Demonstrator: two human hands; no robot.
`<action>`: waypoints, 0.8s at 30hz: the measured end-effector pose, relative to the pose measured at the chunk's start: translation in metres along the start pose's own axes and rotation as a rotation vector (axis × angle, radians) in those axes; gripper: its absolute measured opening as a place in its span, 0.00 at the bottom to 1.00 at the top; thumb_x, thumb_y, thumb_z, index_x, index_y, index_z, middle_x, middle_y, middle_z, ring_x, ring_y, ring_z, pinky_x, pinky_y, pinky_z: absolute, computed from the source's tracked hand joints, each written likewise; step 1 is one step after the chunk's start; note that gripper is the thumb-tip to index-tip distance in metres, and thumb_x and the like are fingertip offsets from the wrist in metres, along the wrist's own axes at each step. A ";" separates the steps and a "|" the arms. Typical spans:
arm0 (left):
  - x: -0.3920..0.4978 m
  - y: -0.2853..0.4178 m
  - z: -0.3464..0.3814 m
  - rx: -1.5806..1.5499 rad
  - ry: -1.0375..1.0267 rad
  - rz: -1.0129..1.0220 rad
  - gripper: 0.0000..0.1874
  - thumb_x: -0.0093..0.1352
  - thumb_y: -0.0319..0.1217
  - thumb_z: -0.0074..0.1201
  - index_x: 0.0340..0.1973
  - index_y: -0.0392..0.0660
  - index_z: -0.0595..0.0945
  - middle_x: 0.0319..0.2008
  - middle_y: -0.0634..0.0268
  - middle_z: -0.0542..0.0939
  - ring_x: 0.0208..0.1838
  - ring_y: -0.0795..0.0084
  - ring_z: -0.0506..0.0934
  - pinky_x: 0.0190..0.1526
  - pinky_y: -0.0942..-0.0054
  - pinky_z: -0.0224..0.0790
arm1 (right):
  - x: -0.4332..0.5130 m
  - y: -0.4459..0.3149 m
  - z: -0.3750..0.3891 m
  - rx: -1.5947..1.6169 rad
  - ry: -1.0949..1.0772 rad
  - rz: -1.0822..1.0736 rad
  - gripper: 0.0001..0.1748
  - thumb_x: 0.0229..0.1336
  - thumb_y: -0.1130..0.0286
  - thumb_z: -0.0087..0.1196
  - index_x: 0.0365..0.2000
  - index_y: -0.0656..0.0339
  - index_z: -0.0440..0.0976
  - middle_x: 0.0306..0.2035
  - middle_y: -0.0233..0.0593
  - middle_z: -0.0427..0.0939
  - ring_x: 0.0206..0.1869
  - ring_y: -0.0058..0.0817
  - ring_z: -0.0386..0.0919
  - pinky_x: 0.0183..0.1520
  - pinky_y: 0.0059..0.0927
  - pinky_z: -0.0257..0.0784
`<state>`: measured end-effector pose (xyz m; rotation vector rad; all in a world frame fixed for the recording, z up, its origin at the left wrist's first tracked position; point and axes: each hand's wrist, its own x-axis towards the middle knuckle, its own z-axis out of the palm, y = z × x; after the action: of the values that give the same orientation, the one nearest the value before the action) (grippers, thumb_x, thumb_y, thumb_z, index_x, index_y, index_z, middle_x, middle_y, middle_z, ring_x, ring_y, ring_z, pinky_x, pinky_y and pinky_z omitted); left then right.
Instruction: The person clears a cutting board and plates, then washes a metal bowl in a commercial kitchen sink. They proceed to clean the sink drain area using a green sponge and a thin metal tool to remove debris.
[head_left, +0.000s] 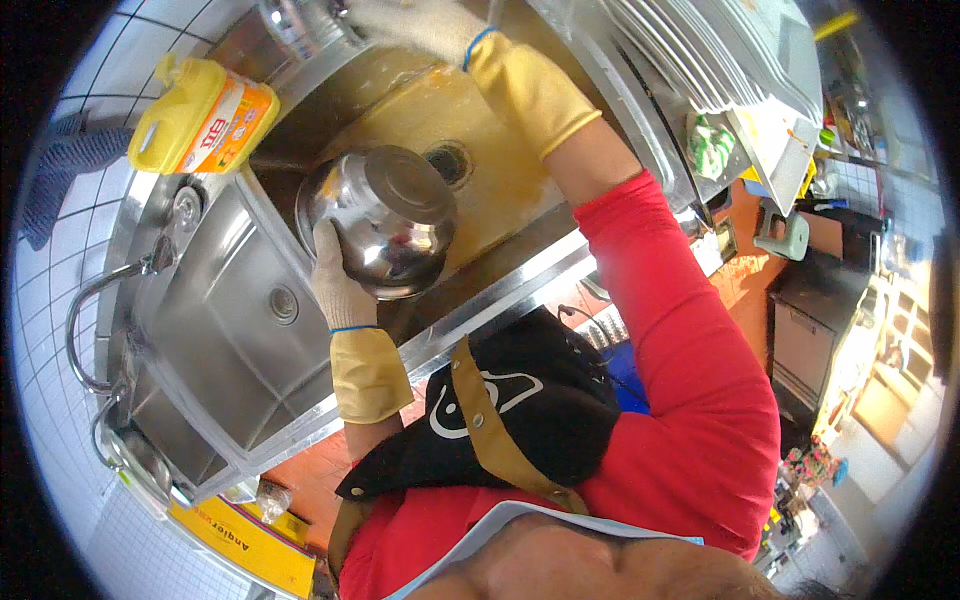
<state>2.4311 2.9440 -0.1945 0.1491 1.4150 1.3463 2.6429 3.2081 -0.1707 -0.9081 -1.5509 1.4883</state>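
My left hand (334, 270), in a cotton knit glove over a yellow rubber one, grips the side of a shiny stainless steel bowl (397, 225). The bowl is tipped over, its round base facing up, above the stained sink basin (517, 165). Close by the bowl, the drain (448, 163) shows in the basin floor. My right hand (420, 26), gloved the same way, reaches to the sink's far edge and is blurred. Near its fingers stand shiny metal items (292, 26), cut off by the picture's rim; whether it touches them is unclear.
A yellow detergent jug (202, 120) stands on the sink's back ledge. Left lie another steel basin (232, 300) and a curved faucet (75, 330). Stacked white trays (697, 52) and a green-and-white cloth (709, 146) sit at the right. A grey towel (75, 161) hangs by the tiled wall.
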 end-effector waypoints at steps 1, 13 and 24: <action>-0.004 0.001 0.005 0.087 -0.016 0.030 0.32 0.75 0.47 0.68 0.61 0.30 0.82 0.55 0.58 0.86 0.54 0.66 0.84 0.57 0.65 0.80 | -0.009 0.005 0.001 0.203 -0.074 0.081 0.34 0.74 0.55 0.62 0.72 0.62 0.70 0.60 0.41 0.83 0.60 0.29 0.82 0.63 0.32 0.79; -0.059 -0.029 0.059 1.692 -0.589 0.917 0.25 0.77 0.54 0.57 0.39 0.44 0.90 0.34 0.44 0.85 0.40 0.38 0.84 0.42 0.45 0.75 | -0.248 -0.043 -0.018 0.254 0.129 0.559 0.50 0.72 0.34 0.53 0.77 0.62 0.61 0.74 0.59 0.70 0.58 0.57 0.86 0.56 0.51 0.87; -0.090 -0.044 0.073 1.753 -1.182 1.455 0.07 0.65 0.33 0.58 0.24 0.47 0.84 0.28 0.53 0.84 0.35 0.45 0.84 0.37 0.45 0.78 | -0.356 0.004 0.063 -0.057 0.870 0.631 0.37 0.61 0.53 0.61 0.62 0.69 0.76 0.44 0.56 0.87 0.48 0.45 0.86 0.55 0.42 0.80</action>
<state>2.5435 2.9102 -0.1545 2.8895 0.7912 0.1327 2.7409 2.8615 -0.1967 -1.8795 -0.6824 1.1527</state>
